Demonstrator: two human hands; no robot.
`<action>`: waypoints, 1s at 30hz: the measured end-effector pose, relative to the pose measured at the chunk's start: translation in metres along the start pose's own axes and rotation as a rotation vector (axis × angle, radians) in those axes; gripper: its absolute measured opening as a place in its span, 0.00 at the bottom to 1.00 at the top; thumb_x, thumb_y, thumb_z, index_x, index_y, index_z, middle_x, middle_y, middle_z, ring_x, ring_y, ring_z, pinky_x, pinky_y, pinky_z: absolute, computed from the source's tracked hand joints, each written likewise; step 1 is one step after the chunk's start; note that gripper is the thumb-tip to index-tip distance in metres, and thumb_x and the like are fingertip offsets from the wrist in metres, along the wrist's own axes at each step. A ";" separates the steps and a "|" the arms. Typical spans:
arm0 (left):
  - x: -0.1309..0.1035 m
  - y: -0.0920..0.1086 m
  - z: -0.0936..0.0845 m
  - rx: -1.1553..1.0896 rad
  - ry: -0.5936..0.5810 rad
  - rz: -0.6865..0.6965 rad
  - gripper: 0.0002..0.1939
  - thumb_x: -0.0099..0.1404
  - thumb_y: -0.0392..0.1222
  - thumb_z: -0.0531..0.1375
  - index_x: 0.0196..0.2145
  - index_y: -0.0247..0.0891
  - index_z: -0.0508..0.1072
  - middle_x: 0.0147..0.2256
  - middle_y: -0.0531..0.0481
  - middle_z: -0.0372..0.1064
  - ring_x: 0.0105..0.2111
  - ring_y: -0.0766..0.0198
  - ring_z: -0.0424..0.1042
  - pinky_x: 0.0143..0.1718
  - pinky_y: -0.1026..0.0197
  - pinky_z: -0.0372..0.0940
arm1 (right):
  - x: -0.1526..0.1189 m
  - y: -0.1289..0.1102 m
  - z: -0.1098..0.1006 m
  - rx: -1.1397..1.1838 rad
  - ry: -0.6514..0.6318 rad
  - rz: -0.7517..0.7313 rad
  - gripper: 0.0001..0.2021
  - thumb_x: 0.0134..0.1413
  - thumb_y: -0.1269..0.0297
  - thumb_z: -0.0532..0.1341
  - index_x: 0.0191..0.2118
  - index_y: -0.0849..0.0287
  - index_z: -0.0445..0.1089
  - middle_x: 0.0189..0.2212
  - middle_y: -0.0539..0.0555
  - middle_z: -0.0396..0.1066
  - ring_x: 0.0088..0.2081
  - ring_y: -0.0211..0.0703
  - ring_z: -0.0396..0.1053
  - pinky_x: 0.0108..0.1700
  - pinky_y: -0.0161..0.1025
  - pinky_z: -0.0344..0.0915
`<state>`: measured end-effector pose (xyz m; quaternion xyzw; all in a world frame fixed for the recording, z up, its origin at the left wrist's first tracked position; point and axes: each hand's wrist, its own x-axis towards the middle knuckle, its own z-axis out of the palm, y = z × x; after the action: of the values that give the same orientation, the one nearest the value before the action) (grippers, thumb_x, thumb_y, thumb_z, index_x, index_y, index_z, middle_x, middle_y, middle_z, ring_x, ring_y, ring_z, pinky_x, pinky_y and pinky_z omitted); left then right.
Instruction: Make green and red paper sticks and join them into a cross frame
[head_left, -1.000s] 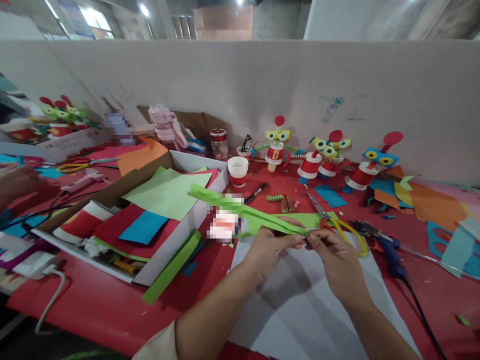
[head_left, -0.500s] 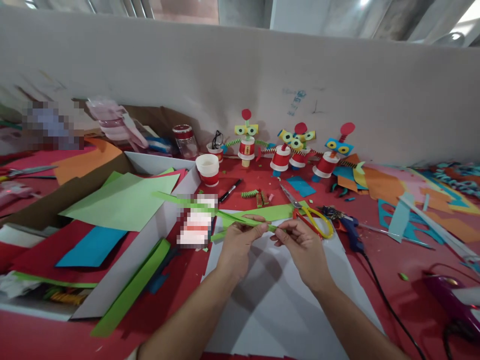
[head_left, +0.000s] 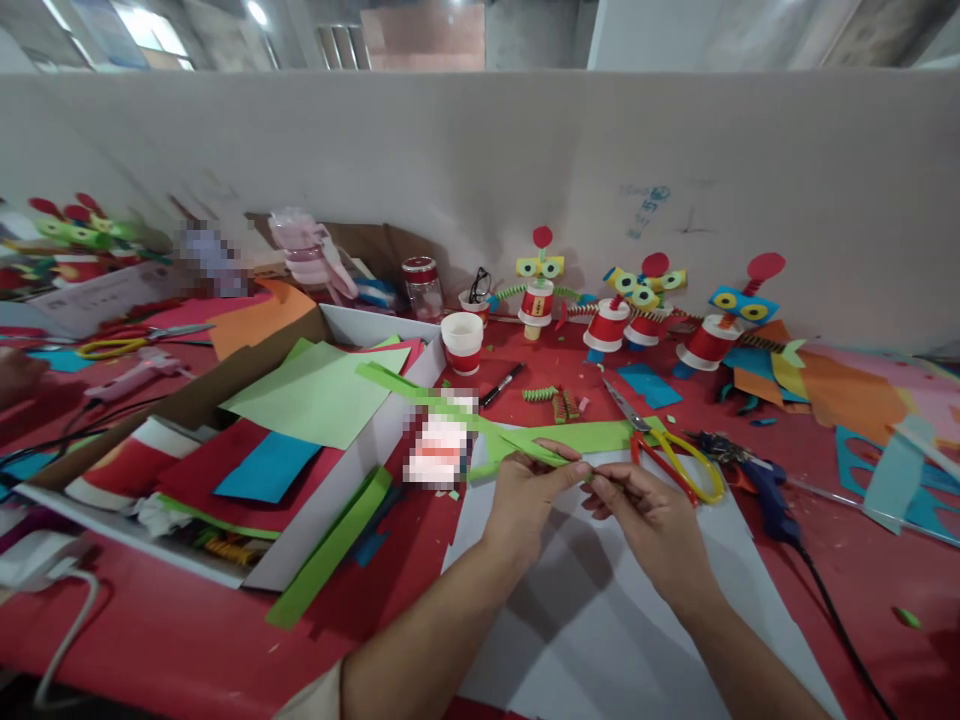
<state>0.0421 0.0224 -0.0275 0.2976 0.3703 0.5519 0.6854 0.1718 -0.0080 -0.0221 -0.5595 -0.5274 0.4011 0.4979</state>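
Note:
Green paper strips [head_left: 420, 397] stretch leftward from my hands over the edge of the box. My left hand [head_left: 529, 490] pinches them near their right end. Close beside it, my right hand [head_left: 646, 515] has its thumb and fingers pressed together on the tip of the same strips. Both hands are above a white sheet [head_left: 592, 630]. Behind them lie a broad green strip [head_left: 592, 438] and scissors [head_left: 679, 460] with yellow and red handles. Small folded green and red springs [head_left: 541, 394] rest farther back.
At left stands a box [head_left: 375, 425] of coloured paper. Paper-cup figures [head_left: 536, 300] and a white-and-red cup [head_left: 462, 345] line the back. A blue glue gun [head_left: 772, 495] with a cord lies right. Part of another person's hand [head_left: 19, 378] shows at far left.
The view has turned left, so everything appears shifted right and more of the left side shows. My hands keep their pinch on the green strips.

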 end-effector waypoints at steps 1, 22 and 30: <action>0.000 0.000 0.000 -0.004 -0.008 -0.009 0.12 0.43 0.38 0.71 0.25 0.36 0.74 0.22 0.54 0.68 0.26 0.67 0.66 0.32 0.62 0.60 | 0.000 0.000 0.000 -0.018 -0.005 -0.002 0.14 0.48 0.51 0.65 0.31 0.57 0.74 0.22 0.51 0.74 0.23 0.40 0.71 0.27 0.37 0.72; 0.016 0.023 -0.015 -0.179 0.090 -0.011 0.15 0.39 0.39 0.74 0.24 0.34 0.75 0.24 0.49 0.75 0.22 0.72 0.64 0.25 0.67 0.56 | 0.001 0.006 -0.014 -0.260 0.083 -0.105 0.12 0.53 0.52 0.62 0.31 0.55 0.74 0.25 0.53 0.76 0.29 0.46 0.74 0.32 0.40 0.68; 0.023 0.045 -0.027 -0.228 0.121 0.013 0.14 0.45 0.42 0.73 0.27 0.33 0.75 0.25 0.50 0.74 0.18 0.78 0.58 0.20 0.72 0.56 | 0.004 0.001 -0.018 -0.237 0.094 -0.077 0.12 0.50 0.52 0.63 0.29 0.54 0.75 0.23 0.52 0.76 0.26 0.45 0.73 0.30 0.39 0.70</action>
<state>-0.0014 0.0544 -0.0098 0.1861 0.3438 0.6119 0.6875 0.1903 -0.0069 -0.0191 -0.6120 -0.5683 0.2896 0.4675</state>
